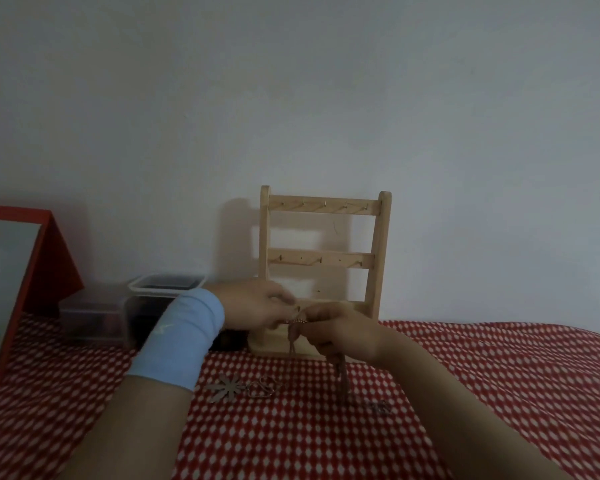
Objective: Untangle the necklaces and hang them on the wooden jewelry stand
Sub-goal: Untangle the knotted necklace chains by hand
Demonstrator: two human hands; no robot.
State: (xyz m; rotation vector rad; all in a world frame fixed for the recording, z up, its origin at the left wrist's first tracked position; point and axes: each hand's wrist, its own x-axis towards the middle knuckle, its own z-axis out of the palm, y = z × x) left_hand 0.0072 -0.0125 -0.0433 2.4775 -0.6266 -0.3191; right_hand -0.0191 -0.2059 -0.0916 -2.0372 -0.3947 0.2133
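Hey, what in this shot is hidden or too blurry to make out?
All head view.
- necklace knot: blurred, covered by fingers of the left hand and right hand pinching it.
- wooden stand lowest rail: behind both hands.
- small jewelry piece on the cloth, right: too blurred to identify.
- mirror: cut off by left edge.

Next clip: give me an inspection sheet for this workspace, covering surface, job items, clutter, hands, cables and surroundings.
Surface: red-and-white patterned cloth, lying fairly flat.
Job's things: wooden jewelry stand upright at the wall, hooks look bare; necklace dangling from the hands; flower pendant and small dark piece lying on the cloth.
Clutter: clear plastic boxes left of the stand.
Hands: left hand and right hand both pinch the necklace; blue wristband on the left forearm.
Cables: nothing seen.
Surroundings: red-framed mirror far left; plain wall behind.
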